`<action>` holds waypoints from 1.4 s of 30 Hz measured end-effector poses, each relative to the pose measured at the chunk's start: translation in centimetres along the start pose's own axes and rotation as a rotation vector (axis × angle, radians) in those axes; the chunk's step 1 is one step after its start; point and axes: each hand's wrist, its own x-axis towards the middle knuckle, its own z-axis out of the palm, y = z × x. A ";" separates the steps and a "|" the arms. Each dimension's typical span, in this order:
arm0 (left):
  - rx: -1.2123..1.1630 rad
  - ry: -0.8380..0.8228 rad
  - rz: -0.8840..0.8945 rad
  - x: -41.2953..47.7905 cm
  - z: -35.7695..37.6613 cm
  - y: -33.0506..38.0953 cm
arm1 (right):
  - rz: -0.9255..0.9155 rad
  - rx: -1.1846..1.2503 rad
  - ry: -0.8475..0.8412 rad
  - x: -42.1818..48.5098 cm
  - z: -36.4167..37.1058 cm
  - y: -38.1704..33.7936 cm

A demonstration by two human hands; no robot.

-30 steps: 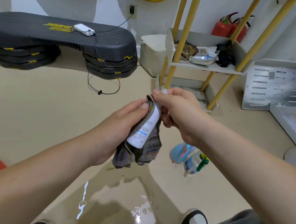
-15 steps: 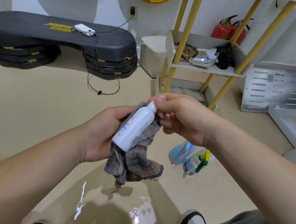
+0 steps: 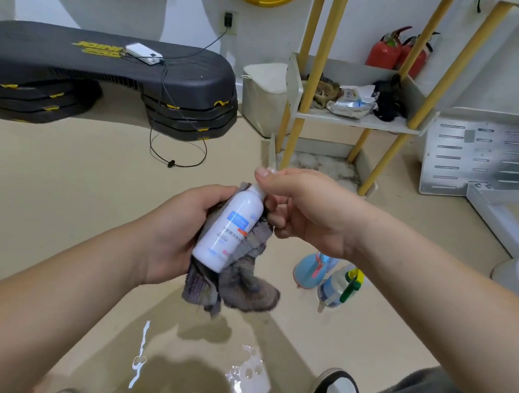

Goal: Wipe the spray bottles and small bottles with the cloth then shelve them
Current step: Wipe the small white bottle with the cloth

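At 10 o'clock from my hands, a black step platform [image 3: 105, 67] sits on stacked risers, with a white power bank [image 3: 143, 54] on top and its cable trailing to the floor.

My left hand [image 3: 178, 233] comes in from 8 o'clock. Its fingers curl around a grey striped cloth [image 3: 240, 286], and the cloth lies bunched under the small white bottle [image 3: 229, 228], its loose end hanging down toward 6 o'clock. The bottle lies tilted in that palm, base toward 7 o'clock, neck toward 1 o'clock, its blue label facing me.

My right hand [image 3: 307, 210] comes in from 4 o'clock and is closed on the bottle's top; thumb and forefinger pinch the cap, the other fingers folded in beside the neck.

On the floor at 5 o'clock of that hand stand 2 spray bottles, just beside each other: a blue spray bottle [image 3: 309, 269] and a clear spray bottle [image 3: 338, 286] with a green and yellow trigger, both partly hidden by my right forearm.

At 1 o'clock stands the shelf [image 3: 360, 122] with yellow posts; its middle tier holds rags and a crumpled packet. Behind it stand 2 red fire extinguishers [image 3: 389, 50].

A wet patch [image 3: 244, 375] shines on the floor at 6 o'clock.
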 end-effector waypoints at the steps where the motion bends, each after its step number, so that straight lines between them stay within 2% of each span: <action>1: -0.041 -0.029 -0.035 -0.1 -0.2 0.1 | 0.005 -0.005 -0.049 -0.1 -0.2 0.0; 3: -0.064 -0.049 -0.076 -0.2 -0.5 0.2 | -0.005 -0.032 -0.083 -0.3 -0.4 0.1; 6: -0.009 -0.028 -0.044 0.0 -0.1 0.0 | -0.036 -0.052 -0.022 -0.3 -0.3 0.2; 11: 0.331 0.236 0.191 0.5 1.4 -1.6 | -0.144 -0.159 0.179 -0.2 0.0 0.2; 13: 0.255 0.233 0.148 0.4 1.3 -2.2 | -0.188 -0.211 0.280 0.1 0.4 0.4; 16: -0.053 0.125 -0.081 -0.1 1.2 -2.9 | -0.256 -0.226 0.411 0.6 0.5 0.7; 19: -0.134 0.100 -0.158 -0.1 0.9 -3.2 | -0.276 -0.251 0.349 0.7 0.6 0.7; 23: -0.061 0.148 -0.113 0.0 1.4 -3.1 | -0.245 -0.236 0.271 0.6 0.4 0.4; 27: 0.173 0.238 0.003 0.2 1.2 -3.0 | -0.188 -0.275 0.210 0.4 -0.4 0.2; 29: 0.474 0.322 0.122 0.6 0.4 -2.8 | -0.160 -0.316 0.232 0.3 -0.5 0.3; 31: 0.856 0.492 0.236 0.7 -0.2 -2.4 | -0.140 -0.321 0.270 0.3 -0.5 0.3; 33: 1.059 0.644 0.378 0.3 0.0 -1.6 | -0.126 -0.331 0.286 0.3 -0.5 0.4; 35: 0.988 0.657 0.529 -0.5 0.8 -1.0 | -0.113 -0.370 0.278 0.4 -0.3 0.6; 37: 0.753 0.501 0.605 -1.3 2.0 -0.8 | -0.111 -0.364 0.256 0.3 0.2 0.8; 39: 0.568 0.336 0.560 -1.7 2.8 -1.0 | -0.108 -0.324 0.249 0.3 0.6 0.9; 42: 0.411 0.333 0.534 -1.2 2.3 -0.9 | -0.130 -0.272 0.238 0.2 0.7 0.6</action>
